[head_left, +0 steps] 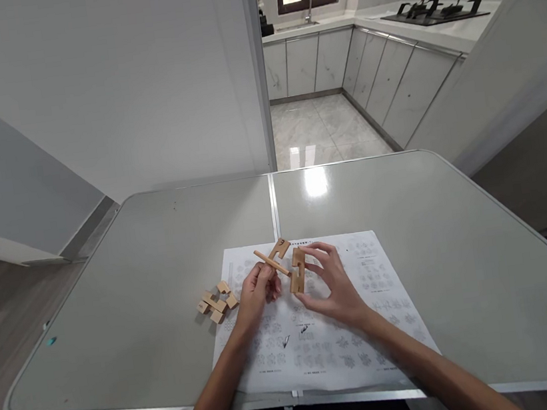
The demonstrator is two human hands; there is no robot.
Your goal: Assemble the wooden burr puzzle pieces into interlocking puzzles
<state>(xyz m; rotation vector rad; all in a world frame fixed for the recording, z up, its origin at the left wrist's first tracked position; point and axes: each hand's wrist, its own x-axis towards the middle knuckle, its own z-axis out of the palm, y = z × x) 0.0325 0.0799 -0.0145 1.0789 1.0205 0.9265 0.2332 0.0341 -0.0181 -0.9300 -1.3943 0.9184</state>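
My left hand (260, 287) is closed on two crossed wooden puzzle pieces (272, 263) above a printed sheet (374, 353). One is a thin stick; the other is a flat notched piece with a dark mark near its end. Between thumb and fingertips, my right hand (332, 285) grips another notched wooden puzzle piece (298, 270), held upright with its cut-out showing. It is close to the stick's lower end; whether the two touch I cannot tell. Several loose wooden pieces (215, 307) lie in a small heap left of my left hand, partly on the sheet's edge.
The sheet carries rows of small diagrams and lies across the seam of a grey folding table (170, 259). A small teal bit (51, 340) lies near the table's left edge. Beyond are a wall panel and a kitchen with a stove (434, 12) and a tap (310, 2).
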